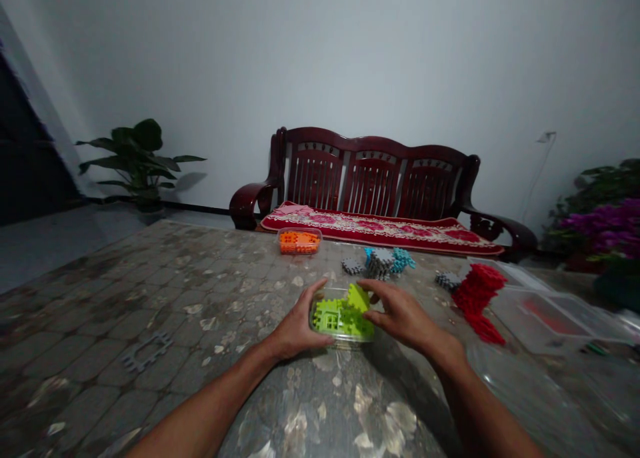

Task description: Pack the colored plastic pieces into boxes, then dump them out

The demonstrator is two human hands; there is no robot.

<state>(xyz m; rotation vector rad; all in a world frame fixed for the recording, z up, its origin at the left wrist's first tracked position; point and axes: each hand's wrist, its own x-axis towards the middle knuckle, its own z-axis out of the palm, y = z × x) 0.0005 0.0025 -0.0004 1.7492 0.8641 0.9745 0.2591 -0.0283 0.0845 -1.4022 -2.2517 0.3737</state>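
A clear plastic box (345,342) with several lime-green interlocking toy pieces (327,317) in it sits on the table right in front of me. My left hand (301,321) grips the box's left end, thumb at the near side and fingers at the far side. At the box's right end, my right hand (400,311) pinches a flat green interlocking piece (358,298), which stands tilted up above the others. Part of that piece is hidden behind my fingers.
Farther back stands a clear box of orange pieces (300,242). Grey pieces (381,261) and blue pieces (401,261) are stacked beyond my hands. Red pieces (477,298) pile up at the right beside a clear bin (545,318). A grey frame piece (147,351) lies at left.
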